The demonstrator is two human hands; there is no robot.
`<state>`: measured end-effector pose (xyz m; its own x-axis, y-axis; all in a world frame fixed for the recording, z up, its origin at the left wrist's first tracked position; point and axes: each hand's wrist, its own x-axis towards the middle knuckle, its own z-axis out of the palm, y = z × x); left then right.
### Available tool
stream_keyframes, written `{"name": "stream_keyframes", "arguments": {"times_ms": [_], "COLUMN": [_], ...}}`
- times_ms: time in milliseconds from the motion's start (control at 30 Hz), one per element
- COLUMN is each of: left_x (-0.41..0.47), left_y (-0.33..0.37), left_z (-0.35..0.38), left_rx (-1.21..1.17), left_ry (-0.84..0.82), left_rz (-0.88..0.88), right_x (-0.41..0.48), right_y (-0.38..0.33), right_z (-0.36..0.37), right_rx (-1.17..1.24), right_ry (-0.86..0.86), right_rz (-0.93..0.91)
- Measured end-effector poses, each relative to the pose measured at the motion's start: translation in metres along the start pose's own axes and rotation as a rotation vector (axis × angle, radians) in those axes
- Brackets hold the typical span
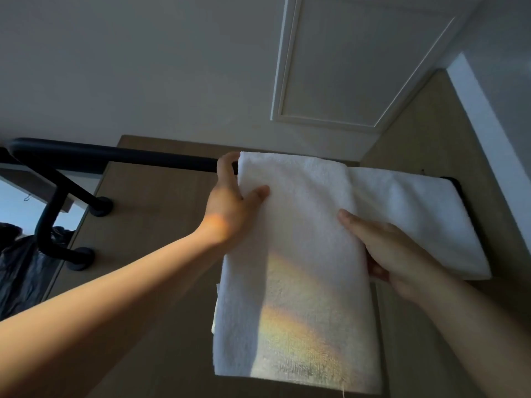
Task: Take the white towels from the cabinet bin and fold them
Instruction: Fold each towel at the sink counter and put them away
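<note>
Front towel: a folded white towel (298, 268) hangs between the two hands, its top fold draped over a black rail (115, 156) and its lower end dropping below both wrists.
Left hand: the left hand (230, 202) pinches the towel's upper left corner, thumb on the front face, fingers curled behind at the rail.
Right hand: the right hand (393, 254) holds the towel's right edge lower down, thumb laid on the front; its fingers seem tucked behind the edge, though they are mostly hidden.
Hands together: set well apart, one on each side edge of the same towel.
Second towel: another white towel (416, 214) hangs on the rail just beyond the right hand, its left edge tucked under the front one.
Backing: a wooden panel (149, 225) lies behind both hands; the rail's brackets sit out past the left hand.
Bin: not in view.
Stage: likely straightening a folded towel on the rail.
Risk, slip: releasing before the weight balances over the rail could let the long front side drag it off.
Risk, skew: uneven pulls from the two hands would open the folds.
Risk, neighbour: a sideways tug by the right hand could shift the overlapped second towel.
</note>
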<state>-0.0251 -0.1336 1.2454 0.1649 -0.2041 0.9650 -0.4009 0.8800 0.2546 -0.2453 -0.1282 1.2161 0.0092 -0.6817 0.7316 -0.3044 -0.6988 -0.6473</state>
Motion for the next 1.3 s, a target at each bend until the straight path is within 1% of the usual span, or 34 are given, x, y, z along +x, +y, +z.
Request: {"name": "stream_keyframes", "arguments": {"times_ms": [67, 133, 267, 333, 400, 433, 533, 633, 667, 700, 733, 767, 800, 833, 867, 900, 967, 1033, 1133, 1200, 1267, 1300], "left_x": [0.006, 0.016, 0.049, 0.066, 0.082, 0.089, 0.106, 0.116, 0.118, 0.119, 0.117, 0.115, 0.112, 0.108, 0.105, 0.101, 0.094, 0.082, 0.049, 0.027, 0.018, 0.018], "left_y": [0.002, 0.005, 0.009, 0.013, 0.014, 0.012, 0.01, 0.012, 0.011, 0.01, 0.008, 0.006, 0.005, 0.004, 0.004, 0.004, 0.002, -0.001, -0.01, -0.023, -0.037, -0.042], "left_z": [-0.004, -0.006, -0.005, -0.001, 0.004, 0.007, 0.014, 0.017, 0.018, 0.018, 0.018, 0.018, 0.019, 0.02, 0.02, 0.02, 0.02, 0.018, 0.01, 0.004, -0.002, -0.006], "left_rx": [0.058, 0.133, 0.268, 0.303, 0.337, 0.361, 0.465, 0.701, 0.775, 0.838, 0.889, 0.927, 0.953, 0.968, 0.972, 0.966, 0.902, 0.759, 0.432, 0.31, 0.34, 0.343], "left_ry": [0.0, -0.002, 0.03, 0.051, 0.065, 0.064, 0.042, 0.03, 0.04, 0.055, 0.075, 0.096, 0.116, 0.136, 0.157, 0.178, 0.19, 0.171, 0.16, 0.132, 0.059, -0.006], "left_rz": [0.09, 0.136, 0.194, 0.204, 0.173, 0.15, 0.095, 0.095, 0.107, 0.121, 0.136, 0.153, 0.169, 0.183, 0.193, 0.198, 0.207, 0.239, 0.226, 0.13, -0.033, -0.121], "right_x": [0.005, 0.01, 0.029, 0.049, 0.071, 0.082, 0.109, 0.118, 0.118, 0.116, 0.116, 0.116, 0.114, 0.112, 0.11, 0.109, 0.108, 0.108, 0.108, 0.106, 0.104, 0.102], "right_y": [-0.012, -0.024, -0.041, -0.044, -0.048, -0.049, -0.055, -0.061, -0.061, -0.06, -0.057, -0.053, -0.05, -0.047, -0.045, -0.045, -0.045, -0.046, -0.045, -0.045, -0.045, -0.045], "right_z": [-0.004, -0.007, -0.005, -0.004, -0.004, -0.004, -0.007, -0.004, -0.001, 0.001, 0.002, 0.003, 0.003, 0.002, 0.002, 0.002, 0.002, 0.004, 0.005, 0.005, 0.005, 0.006], "right_rx": [0.083, 0.091, 0.042, -0.02, -0.12, -0.189, -0.43, -0.696, -0.771, -0.827, -0.856, -0.854, -0.807, -0.759, -0.758, -0.804, -0.916, -0.951, -0.97, -0.964, -0.958, -0.957], "right_ry": [-0.009, 0.041, 0.204, 0.311, 0.395, 0.429, 0.496, 0.556, 0.586, 0.61, 0.591, 0.527, 0.433, 0.339, 0.278, 0.255, 0.269, 0.285, 0.305, 0.296, 0.285, 0.288], "right_rz": [0.017, -0.039, -0.189, -0.297, -0.379, -0.386, -0.333, -0.277, -0.279, -0.326, -0.413, -0.512, -0.572, -0.576, -0.555, -0.538, -0.535, -0.537, -0.534, -0.523, -0.512, -0.51]}}
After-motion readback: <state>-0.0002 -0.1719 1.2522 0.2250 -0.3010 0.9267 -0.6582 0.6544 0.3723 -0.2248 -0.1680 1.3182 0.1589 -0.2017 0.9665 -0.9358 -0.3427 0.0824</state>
